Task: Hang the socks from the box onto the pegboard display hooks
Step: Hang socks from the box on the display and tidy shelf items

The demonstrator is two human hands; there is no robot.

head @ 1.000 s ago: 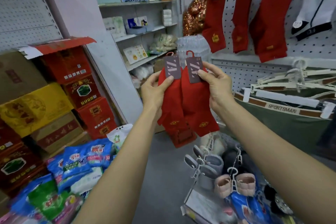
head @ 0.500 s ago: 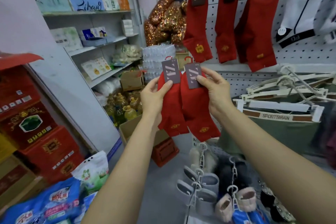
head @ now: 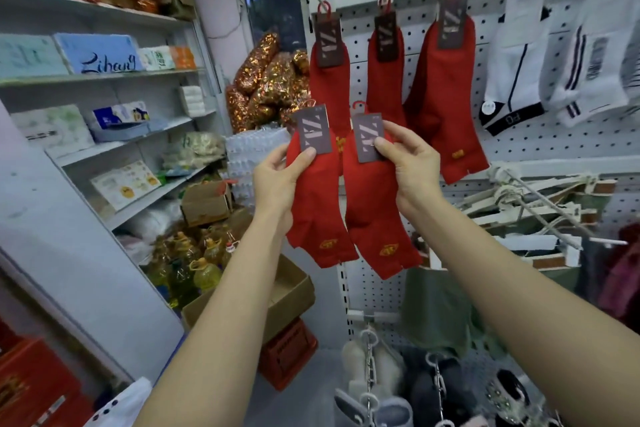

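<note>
At the centre of the frame my left hand point(head: 277, 180) pinches one red sock pair point(head: 317, 204) by its grey card, and my right hand point(head: 410, 166) pinches a second red sock pair point(head: 375, 215) just beside it. Both hang below three red pairs point(head: 446, 100) on the pegboard point(head: 519, 146) hooks, upper right.

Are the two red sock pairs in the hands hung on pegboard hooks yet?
No. Left hand and right hand each hold one below the hooks.
</note>
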